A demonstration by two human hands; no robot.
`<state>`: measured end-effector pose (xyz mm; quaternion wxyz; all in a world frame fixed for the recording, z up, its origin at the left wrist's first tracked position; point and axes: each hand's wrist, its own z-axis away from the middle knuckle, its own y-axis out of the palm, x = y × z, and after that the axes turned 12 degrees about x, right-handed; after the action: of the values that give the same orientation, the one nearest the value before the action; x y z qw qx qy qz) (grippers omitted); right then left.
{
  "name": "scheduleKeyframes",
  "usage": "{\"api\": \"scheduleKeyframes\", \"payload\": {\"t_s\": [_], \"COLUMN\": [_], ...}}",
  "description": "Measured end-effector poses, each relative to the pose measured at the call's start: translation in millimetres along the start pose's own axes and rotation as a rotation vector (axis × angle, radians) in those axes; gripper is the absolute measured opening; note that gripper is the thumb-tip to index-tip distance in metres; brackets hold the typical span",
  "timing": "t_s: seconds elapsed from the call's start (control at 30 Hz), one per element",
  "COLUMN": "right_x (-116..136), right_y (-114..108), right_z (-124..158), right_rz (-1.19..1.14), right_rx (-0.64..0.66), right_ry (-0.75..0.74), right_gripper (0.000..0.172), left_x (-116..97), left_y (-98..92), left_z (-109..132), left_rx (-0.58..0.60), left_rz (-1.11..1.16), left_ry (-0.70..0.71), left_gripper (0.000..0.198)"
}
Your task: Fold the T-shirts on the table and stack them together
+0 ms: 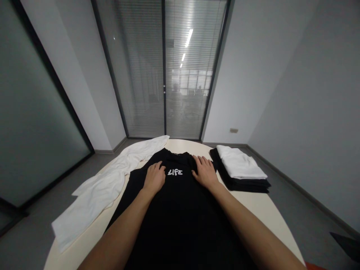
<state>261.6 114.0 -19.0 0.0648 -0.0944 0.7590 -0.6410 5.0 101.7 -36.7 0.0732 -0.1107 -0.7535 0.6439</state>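
Observation:
A black T-shirt [180,217] lies spread over the table, its neckline at the far end and white "Life" lettering [174,172] across the chest. My left hand [155,177] rests on the shirt just left of the lettering, fingers stretched forward and the thumb beside them. To the right of the lettering, my right hand [204,171] lies flat near the shoulder, with its fingers spread. Both palms face down on the cloth, and neither hand grips it. The shirt's near part runs out of the bottom of the view between my forearms.
Crumpled white garments [112,180] lie along the left side of the round-edged cream table [253,204]. At the right sits a folded stack, a white garment [239,162] on top of black ones [247,185]. Beyond stands a glass partition with blinds [185,105].

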Motion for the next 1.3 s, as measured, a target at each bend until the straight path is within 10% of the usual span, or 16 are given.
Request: {"api": "scheduleKeyframes", "payload": {"t_s": [0.53,1.03,1.3], "right_x": [-28,-45,-42], "right_y": [-15,0,-5], "right_z": [-76,-126,-123], "right_rz": [-0.309,-0.453,-0.400], "right_rx": [0.066,0.207,0.002], "right_ry": [0.427,0.497,0.586], "right_gripper": [0.038,0.038,0.047], "left_x": [29,22,14], "left_y": [23.5,16.9,10.3], "left_z": [-17,-14,-11], "left_rx": [-0.265,-0.201,-0.214], "left_rz": [0.389,0.297,0.195], "left_ry": [-0.393,-0.233,-0.103], "left_gripper": [0.067,0.043,0.042]}}
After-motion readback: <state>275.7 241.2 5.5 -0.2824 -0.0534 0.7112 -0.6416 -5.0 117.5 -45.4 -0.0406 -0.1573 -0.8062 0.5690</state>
